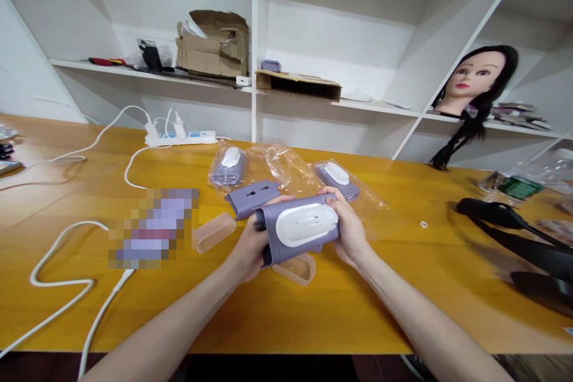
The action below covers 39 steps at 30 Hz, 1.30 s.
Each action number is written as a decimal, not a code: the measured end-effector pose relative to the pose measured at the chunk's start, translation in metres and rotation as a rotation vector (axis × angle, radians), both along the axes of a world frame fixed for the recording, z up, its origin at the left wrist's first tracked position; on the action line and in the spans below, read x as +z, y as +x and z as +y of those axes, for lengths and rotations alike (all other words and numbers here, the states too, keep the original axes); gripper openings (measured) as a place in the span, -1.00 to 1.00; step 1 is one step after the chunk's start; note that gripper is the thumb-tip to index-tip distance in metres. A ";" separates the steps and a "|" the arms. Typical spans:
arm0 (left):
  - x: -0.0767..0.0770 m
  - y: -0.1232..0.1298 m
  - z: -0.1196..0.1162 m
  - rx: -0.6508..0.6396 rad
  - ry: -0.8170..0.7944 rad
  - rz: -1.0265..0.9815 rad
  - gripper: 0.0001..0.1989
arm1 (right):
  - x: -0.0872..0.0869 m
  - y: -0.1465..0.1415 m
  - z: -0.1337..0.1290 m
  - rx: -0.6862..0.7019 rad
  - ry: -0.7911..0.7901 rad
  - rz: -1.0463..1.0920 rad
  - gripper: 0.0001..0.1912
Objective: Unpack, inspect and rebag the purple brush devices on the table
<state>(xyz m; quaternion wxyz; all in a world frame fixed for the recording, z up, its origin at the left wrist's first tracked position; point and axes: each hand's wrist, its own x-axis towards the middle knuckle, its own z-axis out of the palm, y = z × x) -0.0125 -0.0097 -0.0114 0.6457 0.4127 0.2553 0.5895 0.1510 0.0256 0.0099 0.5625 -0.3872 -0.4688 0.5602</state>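
Above the table, both hands grip a purple box-like casing (268,245) whose upper face carries a white oval piece (307,224) with ridged edges. My left hand (250,248) is closed round its left end, where a small black ribbed part (259,225) shows. Fingers of my right hand (349,227) clasp the right end. Just behind lies a purple panel (253,198) with two dark slots. One translucent oval cup (216,233) sits left of the casing, and another translucent oval cup (298,268) is partly hidden beneath it.
Two similar purple units, one in plastic wrap (230,166) and another (336,179) on plastic film, lie at the back. A blurred-out phone-like object (156,228) with a white cable is on the left. At right are a small white ring (423,224) and a black stand (501,221).
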 end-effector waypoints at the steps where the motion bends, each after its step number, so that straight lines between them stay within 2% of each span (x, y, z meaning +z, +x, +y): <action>1: 0.000 0.000 0.000 0.003 -0.004 -0.008 -0.43 | 0.001 0.000 -0.001 -0.002 -0.001 -0.010 -0.89; 10: -0.006 0.000 0.002 -0.029 -0.010 -0.034 -0.47 | 0.006 -0.002 -0.005 -0.011 -0.012 -0.037 -0.84; 15: -0.001 -0.007 0.007 -0.077 -0.085 -0.063 -0.42 | 0.016 0.009 -0.005 0.209 -0.090 -0.008 -0.62; 18: 0.002 -0.009 0.008 -0.111 -0.097 -0.064 -0.42 | 0.019 0.014 -0.003 0.264 -0.122 0.006 -0.56; 22: 0.002 -0.006 0.004 -0.073 -0.088 -0.044 -0.40 | 0.015 0.012 -0.002 0.238 -0.142 0.036 -0.67; 27: -0.004 -0.001 0.001 -0.030 -0.058 -0.058 -0.40 | 0.009 0.006 -0.004 0.122 -0.089 0.010 -0.80; 39: -0.009 0.004 -0.002 0.030 -0.153 -0.028 -0.44 | 0.006 0.002 -0.006 0.067 -0.056 -0.048 -0.79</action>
